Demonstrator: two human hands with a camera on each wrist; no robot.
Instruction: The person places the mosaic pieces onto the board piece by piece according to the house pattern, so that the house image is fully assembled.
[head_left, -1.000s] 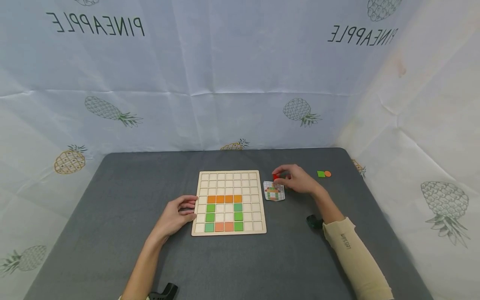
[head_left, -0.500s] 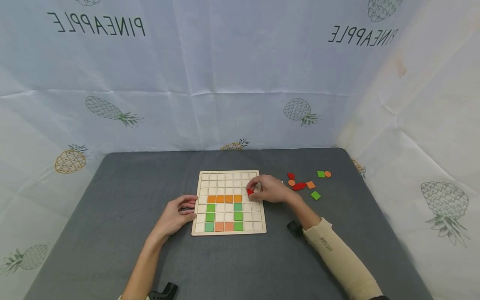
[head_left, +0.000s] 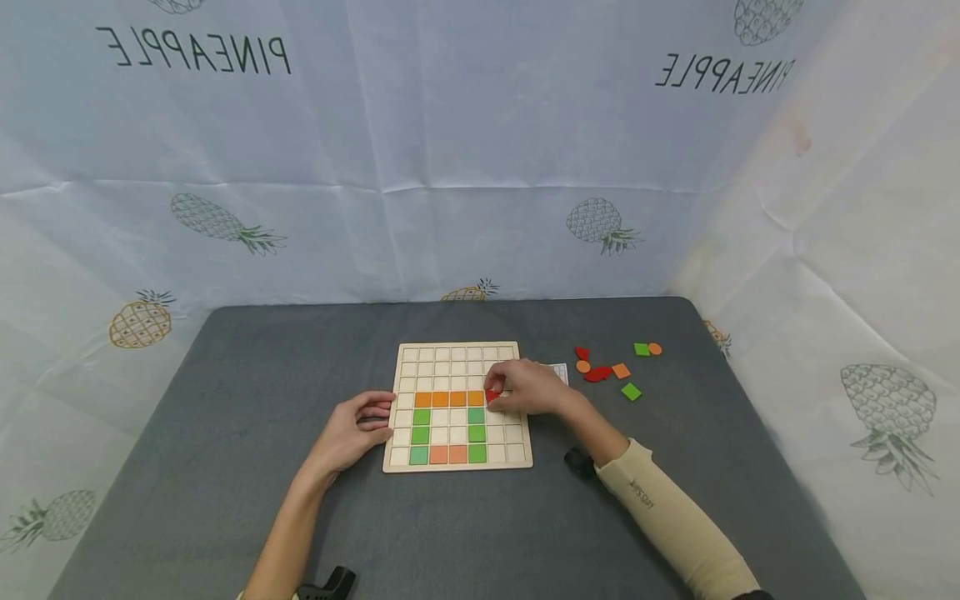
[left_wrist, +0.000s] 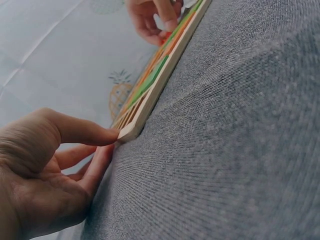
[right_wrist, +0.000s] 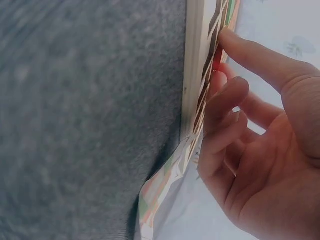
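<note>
On the grey table lies a square wooden grid board (head_left: 512, 450) with orange, green and salmon square tiles set in some cells. My left hand (head_left: 348, 433) rests at its left edge, thumb and fingertips touching the rim; the left wrist view shows the thumb at a corner of the board. Over the board's right part, my right hand (head_left: 528, 387) pinches a small red tile (head_left: 492, 397) between thumb and fingers, just right of the row of orange tiles (head_left: 450, 398). The tile's full shape is hidden by the fingers.
Right of the board lies a patterned card (head_left: 560, 372), partly behind my right hand. Beyond it are scattered red pieces (head_left: 597, 374), an orange square (head_left: 621, 371), a green square (head_left: 632, 391) and another green square (head_left: 641, 349) beside an orange disc (head_left: 655, 349).
My right hand has carried the red tile from above the card leftward onto the board, then slightly nearer, beside the orange row. My left hand has stayed at the board's edge.
</note>
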